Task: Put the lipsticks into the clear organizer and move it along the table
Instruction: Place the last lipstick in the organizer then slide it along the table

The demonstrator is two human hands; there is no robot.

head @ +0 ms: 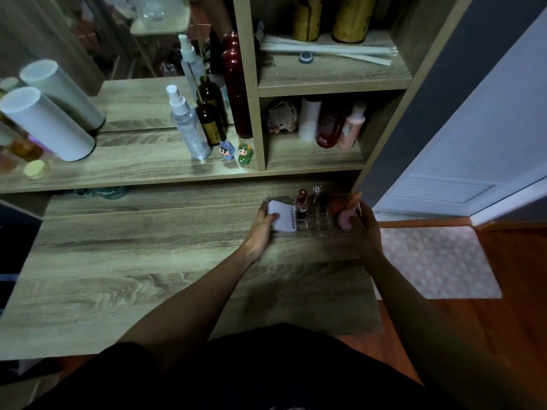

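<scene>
Clear organizer (313,223) sits at the far right end of the wooden worktop (148,261), close under the shelf unit (254,113) and near the worktop's right edge. Left hand (260,229) is wrapped round its left end, fingers lying over a white box (282,216) printed with lettering that stands in the left section; right hand (365,229) closes on the right end, fingertips beside a round pink puff (346,218). Both grips read as clamped on the organizer — one hand per end, which suits sliding a long, light tray without twisting it or tipping what stands inside. Lipsticks (302,202) stand upright in the small square cells at the middle: one dark red tube with a number on its cap, one with a clear faceted top, one black. Loading looks done, so the move along the table is likely the step in hand. Organizer is hard transparent plastic, thin-walled, glossy — hard to read its edges in the dim light. Worktop is a matte grey-brown wood-grain laminate, smooth enough to slide on. Tall narrow tubes could topple if the slide is jerky.
</scene>
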